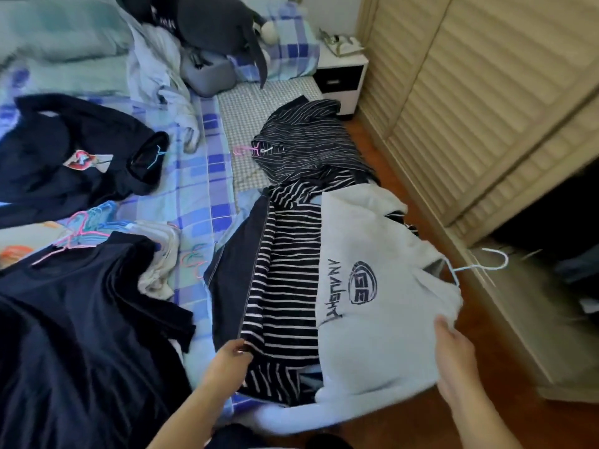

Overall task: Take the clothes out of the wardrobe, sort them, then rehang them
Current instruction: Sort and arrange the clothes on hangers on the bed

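My right hand (453,348) grips the shoulder of the white shirt (372,319), which hangs on a pale hanger (479,265) whose hook points toward the wardrobe (470,92). My left hand (231,354) pinches the edge of the striped shirt (288,286) lying partly under the white one on the bed (207,176). A thinner-striped top (304,147) lies beyond them; dark shirts (71,319) and loose hangers (87,228) sit on the bed to the left
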A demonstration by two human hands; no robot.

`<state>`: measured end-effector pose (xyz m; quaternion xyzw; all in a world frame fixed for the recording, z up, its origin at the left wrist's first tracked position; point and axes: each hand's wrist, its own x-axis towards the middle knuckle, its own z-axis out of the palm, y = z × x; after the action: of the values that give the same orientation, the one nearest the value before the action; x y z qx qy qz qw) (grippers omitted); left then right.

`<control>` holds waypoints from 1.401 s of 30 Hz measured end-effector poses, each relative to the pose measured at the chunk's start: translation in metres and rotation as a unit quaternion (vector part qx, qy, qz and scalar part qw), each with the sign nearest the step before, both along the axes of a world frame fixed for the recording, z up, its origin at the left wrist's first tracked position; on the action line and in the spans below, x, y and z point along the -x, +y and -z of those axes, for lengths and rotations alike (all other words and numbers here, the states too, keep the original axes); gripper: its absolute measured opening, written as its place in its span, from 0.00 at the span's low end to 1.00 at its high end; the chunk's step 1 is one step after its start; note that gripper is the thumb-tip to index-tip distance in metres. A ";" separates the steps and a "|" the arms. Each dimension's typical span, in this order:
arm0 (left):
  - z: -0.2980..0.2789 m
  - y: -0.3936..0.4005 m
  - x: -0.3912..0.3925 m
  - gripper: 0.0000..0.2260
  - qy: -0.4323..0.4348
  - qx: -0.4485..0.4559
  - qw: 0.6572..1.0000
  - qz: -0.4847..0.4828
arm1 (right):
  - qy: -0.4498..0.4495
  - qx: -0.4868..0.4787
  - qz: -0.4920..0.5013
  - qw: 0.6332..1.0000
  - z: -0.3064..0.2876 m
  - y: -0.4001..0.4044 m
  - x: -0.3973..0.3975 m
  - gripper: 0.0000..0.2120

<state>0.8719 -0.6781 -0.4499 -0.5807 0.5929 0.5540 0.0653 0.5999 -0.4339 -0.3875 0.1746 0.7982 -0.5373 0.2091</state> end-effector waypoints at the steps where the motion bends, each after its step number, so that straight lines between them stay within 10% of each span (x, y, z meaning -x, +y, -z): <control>1: -0.008 0.008 0.004 0.06 0.001 0.006 1.000 -0.021 | -0.012 0.049 0.030 0.998 -0.013 0.019 0.013 0.19; 8: -0.113 0.050 0.106 0.10 0.173 -0.006 0.980 0.098 | 0.149 0.180 -0.029 0.972 -0.188 0.074 0.093 0.18; 17: -0.298 0.087 0.193 0.31 0.498 0.008 0.828 0.257 | 0.320 0.172 -0.207 0.908 -0.362 -0.041 0.104 0.17; 24: -0.328 0.055 0.204 0.48 0.499 0.127 0.809 0.285 | 0.317 0.178 -0.302 0.881 -0.410 -0.178 0.046 0.07; 35: -0.313 -0.173 0.042 0.44 0.476 0.303 0.825 -0.022 | 0.271 0.357 -0.412 0.793 -0.481 -0.485 -0.145 0.11; 42: -0.276 -0.399 -0.120 0.37 0.248 0.449 0.838 -0.188 | 0.181 0.409 -0.461 0.766 -0.468 -0.690 -0.273 0.13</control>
<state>0.9916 -1.0773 -0.1741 -0.4899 0.6526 0.3540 -0.4569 0.8730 -1.1244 0.0800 -0.4169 0.5104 -0.6733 0.3351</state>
